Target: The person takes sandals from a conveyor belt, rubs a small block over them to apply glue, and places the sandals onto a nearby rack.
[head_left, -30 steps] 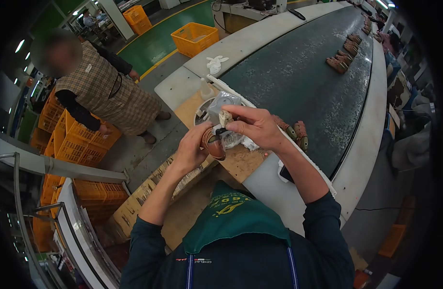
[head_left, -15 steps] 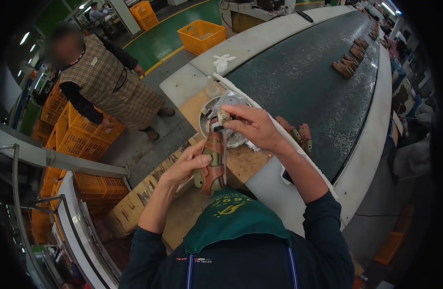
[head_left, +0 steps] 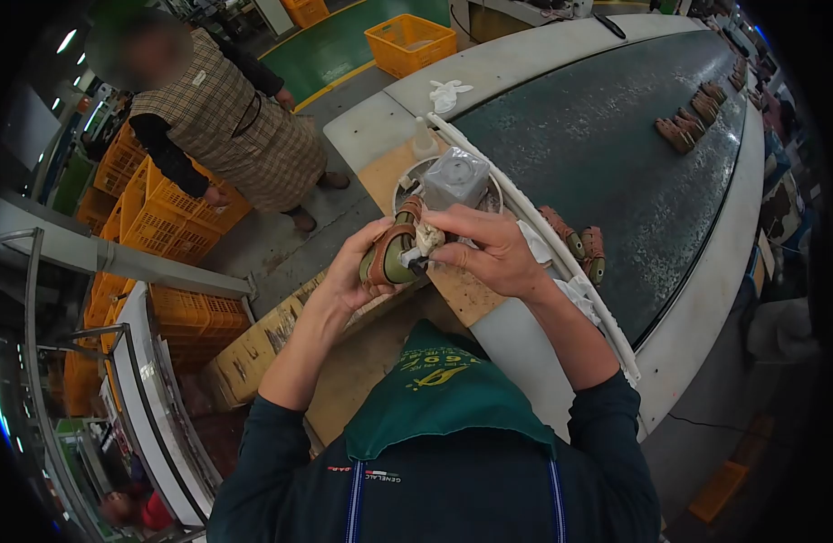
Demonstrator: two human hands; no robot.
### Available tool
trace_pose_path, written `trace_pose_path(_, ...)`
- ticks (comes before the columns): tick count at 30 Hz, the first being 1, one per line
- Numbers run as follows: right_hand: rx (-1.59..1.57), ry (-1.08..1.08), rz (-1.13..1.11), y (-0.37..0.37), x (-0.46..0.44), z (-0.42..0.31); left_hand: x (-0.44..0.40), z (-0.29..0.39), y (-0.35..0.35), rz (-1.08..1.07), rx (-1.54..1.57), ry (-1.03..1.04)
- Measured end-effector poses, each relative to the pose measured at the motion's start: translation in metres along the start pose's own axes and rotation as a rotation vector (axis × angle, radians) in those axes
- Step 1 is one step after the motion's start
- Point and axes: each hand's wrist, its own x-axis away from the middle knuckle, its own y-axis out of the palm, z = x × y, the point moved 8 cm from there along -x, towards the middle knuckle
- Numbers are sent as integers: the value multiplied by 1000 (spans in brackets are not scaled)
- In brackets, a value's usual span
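Shoe [head_left: 400, 264], olive with brown straps, sits at the centre of the clock face, held up at the near edge of the wooden tabletop [head_left: 475, 294], with twelve o'clock straight ahead of the person. The left hand [head_left: 351, 270] comes in from seven o'clock, its grip wrapped round the side of the shoe. The right hand [head_left: 500, 253] lies at three o'clock, thumb and fingers pinching a pale crumpled wad [head_left: 428, 238] against the shoe; a small dark piece beneath it is too unclear to name.

At one o'clock, a clear plastic box [head_left: 457, 176] covers much of a round basin [head_left: 402, 188] and blocks the view into it; the right hand hides more. A white bottle [head_left: 425, 140] stands just past twelve, with a white glove [head_left: 449, 96] farther out and a yellow crate [head_left: 409, 45] beyond at twelve.

A long white bar [head_left: 534, 240] divides the tabletop from the dark belt [head_left: 598, 136] at two o'clock. Shoes in olive and brown [head_left: 593, 253] lie near the bar at three, others [head_left: 675, 136] well away at two. White sheets [head_left: 584, 303] are partly behind the right forearm. A co-worker [head_left: 240, 118] in a checked apron stands at half past ten; stacked orange crates [head_left: 167, 213] fill nine o'clock.
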Motion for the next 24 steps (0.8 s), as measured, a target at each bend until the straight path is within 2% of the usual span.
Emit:
trace_pose_path(1, -6, -6, -4, 0, 3, 0, 0, 1, -4, 6, -3, 6)
trace_pose_path(3, -94, 66, -23, -1, 10, 10, 2, 0, -15, 147, 88, -54)
trace_pose_path(7, 21, 109, 79, -18, 18, 34, 5, 15, 12, 94, 135, 48)
trace_pose_path(9, -122, 250, 381, -37, 30, 62, 15, 34, 10, 317, -14, 289)
trace_pose_path(10, -133, 272, 413, -41, 32, 67, 17, 34, 16, 154, -165, 264)
trace_pose_path(11, -127, 254, 410, -45, 26, 63, 17, 42, 24, 145, -175, 278)
trace_pose_path(13, -263, 272, 454, -47, 23, 57, 25, 53, 48, 131, -542, 342)
trace_pose_path(17, -242, 219, 490, -58, -2, 41, 24, 51, 50, 174, -675, 314)
trace_pose_path(19, -170, 167, 417, -61, -20, 37, 23, 46, 51, 166, -691, 310)
trace_pose_path(24, -162, 195, 299, -58, -37, 45, 25, 38, 61, 156, -698, 307)
